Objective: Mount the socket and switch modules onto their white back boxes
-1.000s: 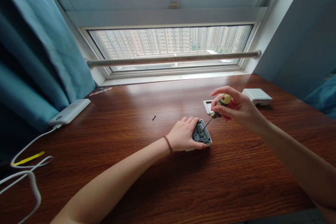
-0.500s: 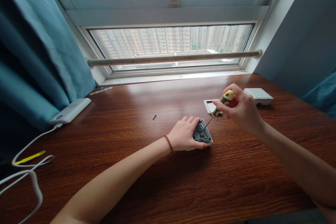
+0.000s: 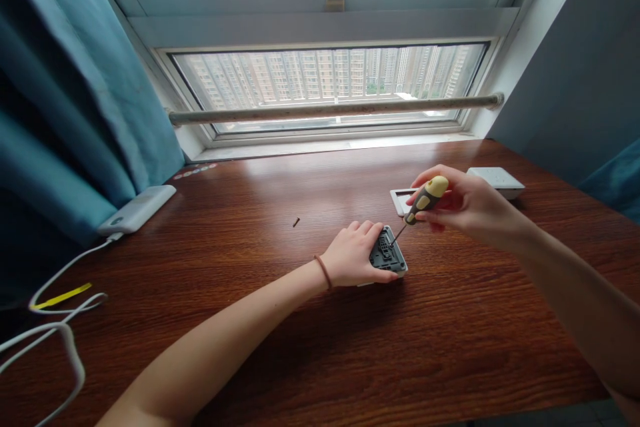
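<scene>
A square electrical wall-plate unit, likely a wall socket [image 3: 389, 255], lies on the wooden table with its dark grey inner side facing up and white edges showing. My left hand [image 3: 356, 257] grips it from the left, fingers over the far edge and thumb along the near edge, hiding its left part. In my right hand [image 3: 463, 200] is a screwdriver [image 3: 427, 200] with a yellow and grey handle, held at a slant. Its thin shaft runs down to the grey inner side, near the middle. Behind the screwdriver lies a white frame [image 3: 400, 200], partly covered by my right hand.
Farther right sits a white box-like unit [image 3: 496, 181]. A small dark screw [image 3: 297, 221] lies left of my hands. At the left are a white power bank [image 3: 137, 210], a white cable [image 3: 65, 330] and a yellow strip [image 3: 63, 296]. Beyond the table runs a window rail [image 3: 335, 110].
My right hand has turned about the screwdriver handle, its fingers shifting their grip. The tip stays at the socket's inner side. My left hand keeps its hold; the view has shifted slightly.
</scene>
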Demonstrator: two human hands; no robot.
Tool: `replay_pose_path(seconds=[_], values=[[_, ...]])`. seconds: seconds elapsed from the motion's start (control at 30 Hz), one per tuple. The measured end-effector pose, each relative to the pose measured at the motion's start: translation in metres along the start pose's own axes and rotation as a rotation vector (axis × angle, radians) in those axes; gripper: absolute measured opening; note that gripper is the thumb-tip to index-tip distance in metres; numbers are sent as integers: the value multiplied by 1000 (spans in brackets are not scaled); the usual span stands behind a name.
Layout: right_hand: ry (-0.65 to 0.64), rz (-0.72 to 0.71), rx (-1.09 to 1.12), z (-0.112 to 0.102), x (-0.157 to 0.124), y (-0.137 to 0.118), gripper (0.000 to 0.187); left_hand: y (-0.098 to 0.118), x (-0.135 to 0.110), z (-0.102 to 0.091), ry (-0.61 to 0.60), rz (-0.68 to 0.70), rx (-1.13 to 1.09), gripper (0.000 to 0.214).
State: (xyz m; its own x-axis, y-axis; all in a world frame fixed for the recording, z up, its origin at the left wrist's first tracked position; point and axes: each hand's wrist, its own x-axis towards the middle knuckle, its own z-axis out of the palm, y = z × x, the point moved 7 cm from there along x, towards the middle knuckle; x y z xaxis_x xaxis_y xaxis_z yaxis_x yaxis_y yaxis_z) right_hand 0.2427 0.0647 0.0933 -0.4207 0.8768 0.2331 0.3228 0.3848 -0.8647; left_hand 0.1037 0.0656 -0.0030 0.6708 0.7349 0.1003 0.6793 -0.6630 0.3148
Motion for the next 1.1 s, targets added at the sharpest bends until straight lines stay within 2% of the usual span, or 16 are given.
replay_pose_path(seconds=[0.17, 0.23, 0.3, 0.4, 0.47, 0.6, 0.7, 0.73, 0.8, 0.93, 1.0, 1.03, 1.1], values=[[511, -104, -526, -9, -6, -9, 33, 0, 0, 1, 3, 4, 5, 83], [586, -142, -561, -4, -7, -8, 32, 0, 0, 1, 0, 2, 10, 83], [561, -171, -471, 2, -4, -4, 34, 0, 0, 0, 1, 1, 11, 83], [461, -207, -335, 5, 0, -1, 52, 0, 0, 0, 6, 3, 9, 83], [340, -208, -289, 5, 2, -2, 56, 0, 0, 0, 5, 5, 6, 83], [15, -126, -87, 5, 2, -5, 56, -1, 0, 1, 6, 9, 9, 83], [-89, -97, 21, 0, -1, -9, 50, -1, 0, 0, 10, 11, 11, 83], [-80, -95, 13, -3, -1, -10, 46, 0, 0, 0, 10, 11, 11, 82], [18, -98, -81, -9, -1, -10, 39, 0, 0, 0, 11, 11, 10, 81], [412, -143, -469, -22, -5, -15, 29, 0, 0, 1, 11, 14, 20, 82], [549, -188, -604, -21, -8, -20, 29, 0, 0, 0, 13, 14, 26, 82], [583, -212, -633, -19, -9, -22, 28, 0, 0, 0, 14, 13, 28, 83], [565, -241, -598, -13, -8, -21, 19, 0, 0, 0, 12, 12, 31, 83]])
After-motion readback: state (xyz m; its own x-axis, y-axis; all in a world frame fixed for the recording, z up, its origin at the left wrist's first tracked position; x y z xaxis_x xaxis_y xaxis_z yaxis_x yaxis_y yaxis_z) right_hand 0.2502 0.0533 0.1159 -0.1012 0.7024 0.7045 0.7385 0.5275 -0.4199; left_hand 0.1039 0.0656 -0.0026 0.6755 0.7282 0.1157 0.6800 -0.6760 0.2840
